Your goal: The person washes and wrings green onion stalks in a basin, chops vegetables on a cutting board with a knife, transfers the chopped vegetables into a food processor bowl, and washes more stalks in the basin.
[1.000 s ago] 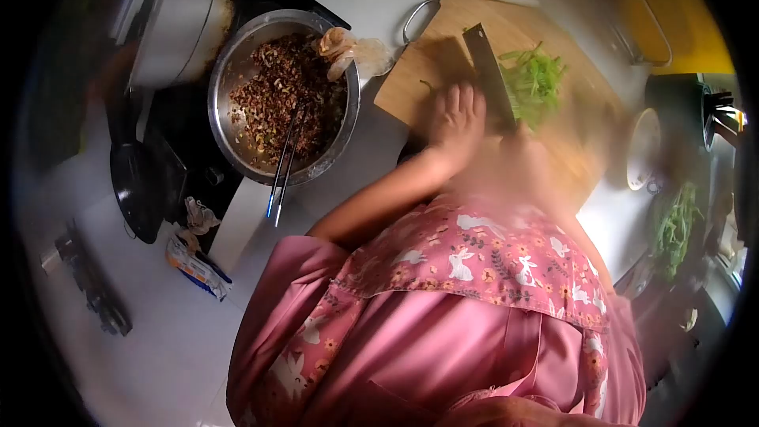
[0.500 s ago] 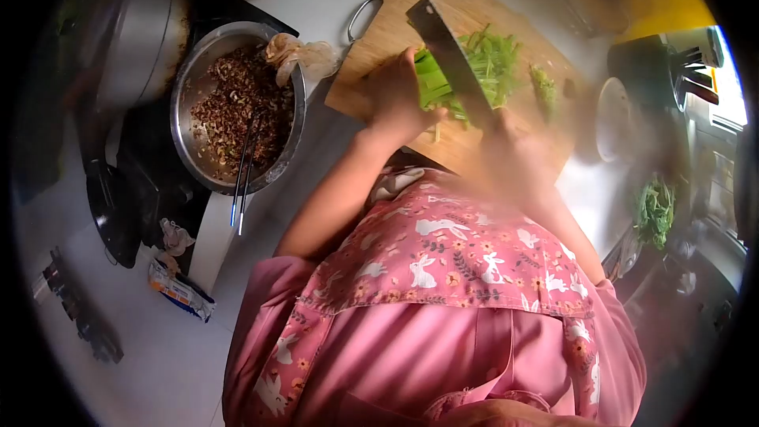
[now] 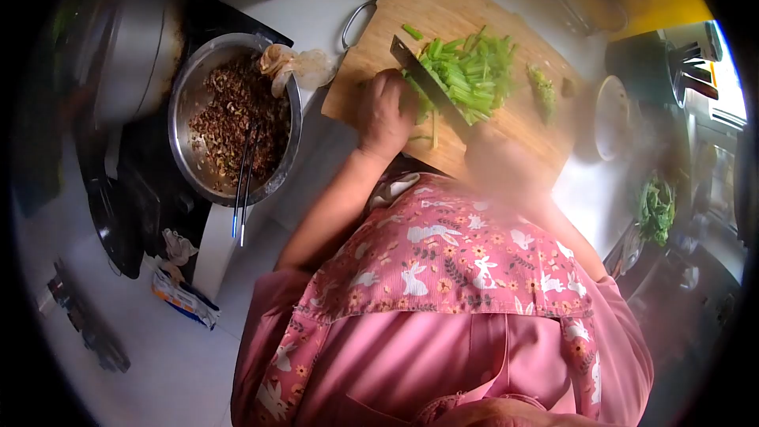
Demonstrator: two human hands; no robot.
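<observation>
Left hand [image 3: 387, 111] curled beside the knife [image 3: 427, 79], its hold unclear, blurred right hand [image 3: 504, 160] wrapped around the handle, cut greens [image 3: 478, 71] at 1 o'clock on wooden board [image 3: 462, 13], steel bowl [image 3: 188, 103] with chopsticks [image 3: 237, 217] at 10 o'clock.

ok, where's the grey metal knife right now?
Head view, upper centre: the grey metal knife is in the right hand over the tan wooden board, blade between left hand and chopped green stalks.
</observation>
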